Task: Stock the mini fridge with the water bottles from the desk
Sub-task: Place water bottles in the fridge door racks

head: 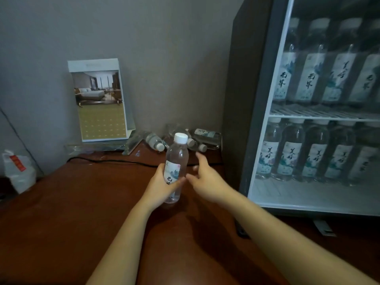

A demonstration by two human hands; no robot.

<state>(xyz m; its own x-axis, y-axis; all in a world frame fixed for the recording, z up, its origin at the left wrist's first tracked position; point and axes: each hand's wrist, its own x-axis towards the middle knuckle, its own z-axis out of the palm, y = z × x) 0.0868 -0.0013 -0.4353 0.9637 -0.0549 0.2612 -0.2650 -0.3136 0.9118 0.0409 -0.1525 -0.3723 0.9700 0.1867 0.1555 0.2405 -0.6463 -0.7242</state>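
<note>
My left hand point(159, 182) grips a clear water bottle point(176, 159) with a white cap and a white printed label, held upright above the brown desk point(82, 202). Just right of the bottle my right hand point(205, 179) hovers with its fingers spread and relaxed, holding nothing. Several more bottles point(185, 140) lie on their sides at the back of the desk, against the wall. The mini fridge point(259, 120) stands at the right; through its glass front I see two shelves lined with upright bottles.
A standing card point(98, 99) with a hotel-room photo leans on the wall at the back left. A black cable point(115, 161) runs across the desk's rear. A white plastic bag point(17, 171) sits at the far left edge.
</note>
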